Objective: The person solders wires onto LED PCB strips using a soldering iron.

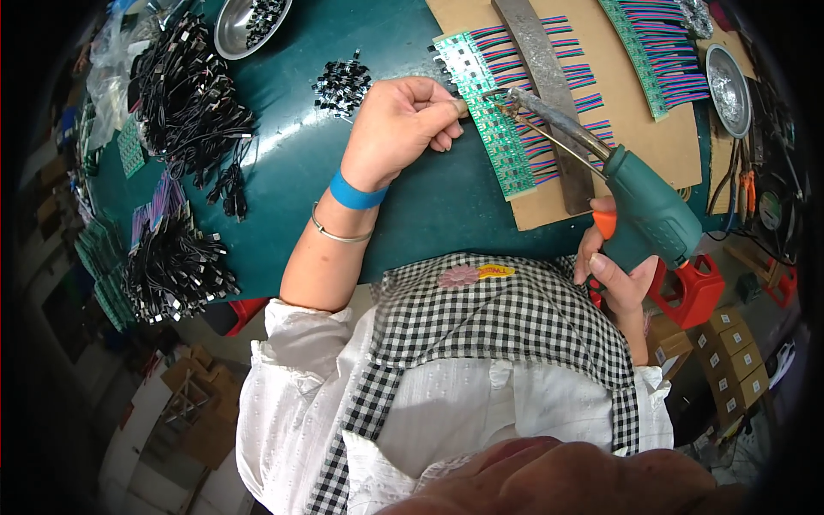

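Note:
My left hand (402,124) is closed in a pinch at the left edge of a green circuit board panel (505,154); whatever sits between thumb and finger is too small to make out. Small black connectors (440,62) stick out along the panel's upper left edge. In my right hand (616,273) is a green soldering gun (652,206) with an orange trigger. Its metal tip reaches over the panel, close to my left fingertips. Rows of coloured wires (541,150) run from the panel's right side, under a flat metal bar (562,142) lying across them.
A pile of small black connectors (342,84) lies beyond my left hand, near a metal bowl (225,43). Bundled black cables (184,103) cover the table's left. Another wired panel (639,64) rests on cardboard (661,154) at right, beside a second metal bowl (728,90).

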A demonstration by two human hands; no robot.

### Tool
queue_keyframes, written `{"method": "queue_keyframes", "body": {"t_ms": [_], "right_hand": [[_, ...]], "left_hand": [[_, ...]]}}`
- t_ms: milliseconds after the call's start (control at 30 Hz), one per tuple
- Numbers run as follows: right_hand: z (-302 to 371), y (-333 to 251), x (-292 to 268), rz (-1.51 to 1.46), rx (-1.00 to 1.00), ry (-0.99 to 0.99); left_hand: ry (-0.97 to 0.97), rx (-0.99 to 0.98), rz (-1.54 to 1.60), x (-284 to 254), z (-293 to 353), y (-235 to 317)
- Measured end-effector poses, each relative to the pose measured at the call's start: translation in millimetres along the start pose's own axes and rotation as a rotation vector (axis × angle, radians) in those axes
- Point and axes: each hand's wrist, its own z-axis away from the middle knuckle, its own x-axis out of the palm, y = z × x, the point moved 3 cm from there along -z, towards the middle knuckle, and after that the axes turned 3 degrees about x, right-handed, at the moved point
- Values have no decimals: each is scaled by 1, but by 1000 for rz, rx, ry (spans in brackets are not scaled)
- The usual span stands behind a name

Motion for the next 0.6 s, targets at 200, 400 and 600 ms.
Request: {"method": "queue_keyframes", "body": {"t_ms": [200, 400, 600], "right_hand": [[0, -5, -4, -33, -52, 40], [-1, -37, -37, -151, -388, 174], [8, -71, -91, -415, -700, 282]], "left_hand": [[-20, 8, 16, 2, -2, 0], [2, 19, -23, 6, 0, 3], [17, 12, -32, 7, 3, 4]]}}
